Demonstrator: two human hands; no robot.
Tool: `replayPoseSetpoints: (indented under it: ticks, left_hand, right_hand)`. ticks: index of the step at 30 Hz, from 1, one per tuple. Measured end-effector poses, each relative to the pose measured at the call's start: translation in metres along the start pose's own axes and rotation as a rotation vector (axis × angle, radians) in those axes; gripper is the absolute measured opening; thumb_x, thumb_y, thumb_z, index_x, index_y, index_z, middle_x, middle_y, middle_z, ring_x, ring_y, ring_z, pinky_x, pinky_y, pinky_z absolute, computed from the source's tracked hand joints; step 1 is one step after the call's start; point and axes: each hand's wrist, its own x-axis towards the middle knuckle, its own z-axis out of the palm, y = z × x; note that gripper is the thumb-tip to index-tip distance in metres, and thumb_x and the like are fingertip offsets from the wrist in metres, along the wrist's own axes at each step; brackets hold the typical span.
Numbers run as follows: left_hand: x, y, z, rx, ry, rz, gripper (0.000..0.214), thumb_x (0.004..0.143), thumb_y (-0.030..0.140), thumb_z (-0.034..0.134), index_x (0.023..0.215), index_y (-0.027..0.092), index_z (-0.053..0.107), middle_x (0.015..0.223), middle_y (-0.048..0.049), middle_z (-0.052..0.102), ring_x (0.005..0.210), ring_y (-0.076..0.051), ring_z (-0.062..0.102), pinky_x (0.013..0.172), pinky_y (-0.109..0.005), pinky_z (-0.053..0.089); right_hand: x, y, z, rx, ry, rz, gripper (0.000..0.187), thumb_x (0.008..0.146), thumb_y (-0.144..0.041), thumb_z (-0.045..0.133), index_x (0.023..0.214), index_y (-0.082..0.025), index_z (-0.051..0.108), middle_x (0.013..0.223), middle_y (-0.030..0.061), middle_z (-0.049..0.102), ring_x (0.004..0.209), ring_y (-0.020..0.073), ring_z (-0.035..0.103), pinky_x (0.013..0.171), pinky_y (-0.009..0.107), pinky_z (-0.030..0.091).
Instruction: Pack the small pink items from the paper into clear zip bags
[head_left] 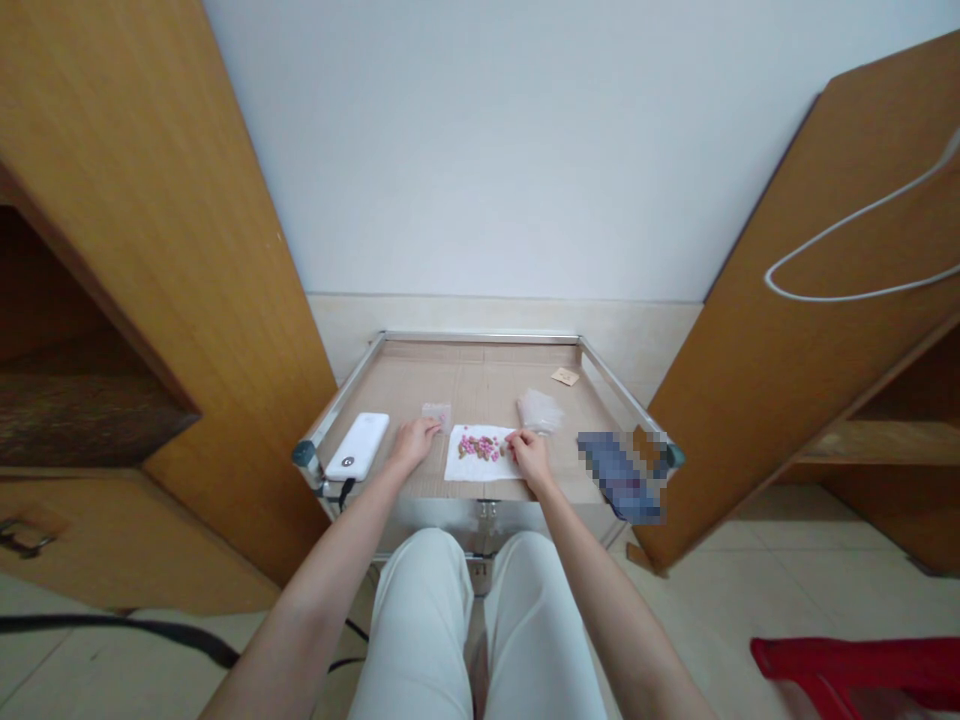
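Note:
A white sheet [469, 466] lies on the small wooden table [480, 385] and carries a heap of small pink and brown pieces [480, 446]. My right hand [531, 456] rests at the sheet's right edge, fingers pinched at the pieces; what it grips is too small to name. My left hand [412, 441] sits left of the sheet, fingers curled on a small clear bag [438, 413].
A white power bank [358, 446] lies at the table's left edge. A crumpled clear bag [538, 410] and a small tan tag [565, 376] lie further back. Wooden cabinet doors stand on both sides. A blurred blue patch [619, 475] is at the right, a red object [855, 668] on the floor.

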Motion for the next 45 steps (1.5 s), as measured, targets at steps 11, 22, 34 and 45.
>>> replayPoseSetpoints:
  ticks: [11, 22, 34, 45]
  left_hand:
    - [0.020, 0.013, -0.006, -0.367, 0.392, -0.101, 0.011, 0.066, 0.022, 0.054, 0.072, 0.017, 0.063, 0.078, -0.0063, 0.065, 0.079, -0.017, 0.058, 0.076, -0.027, 0.041]
    - [-0.015, 0.043, 0.001, -1.205, 0.281, -0.499, 0.012, 0.074, 0.011, 0.041, 0.064, 0.015, 0.046, 0.068, -0.0015, 0.061, 0.068, -0.015, 0.061, 0.068, -0.037, 0.048]
    - [-0.028, 0.015, 0.011, -1.235, 0.081, -0.486, 0.015, 0.067, 0.004, 0.054, 0.077, 0.015, 0.051, 0.074, -0.0032, 0.065, 0.067, -0.013, 0.062, 0.058, -0.024, 0.049]
    - [-0.031, 0.012, 0.011, -1.226, 0.069, -0.474, 0.018, 0.070, 0.003, 0.051, 0.083, 0.015, 0.051, 0.079, -0.0036, 0.065, 0.069, -0.011, 0.062, 0.062, -0.022, 0.049]
  right_hand:
    - [-0.001, -0.002, 0.000, -0.006, 0.000, 0.019, 0.017, 0.057, -0.022, 0.040, 0.055, -0.015, 0.054, 0.039, -0.0055, 0.043, 0.038, 0.0082, 0.035, 0.043, 0.020, 0.027]
    - [-0.001, -0.003, 0.000, -0.051, 0.003, -0.015, 0.018, 0.059, -0.024, 0.039, 0.055, -0.014, 0.054, 0.040, -0.0042, 0.044, 0.044, 0.0100, 0.041, 0.047, 0.020, 0.030]
    - [-0.001, 0.000, 0.001, -0.049, 0.008, -0.016, 0.017, 0.059, -0.022, 0.039, 0.055, -0.015, 0.054, 0.041, -0.0041, 0.045, 0.044, 0.0100, 0.042, 0.046, 0.021, 0.030]
    - [0.001, -0.006, 0.005, -0.007, 0.019, -0.034, 0.017, 0.059, -0.023, 0.039, 0.057, -0.015, 0.054, 0.046, -0.0031, 0.048, 0.041, 0.0087, 0.040, 0.042, 0.020, 0.030]
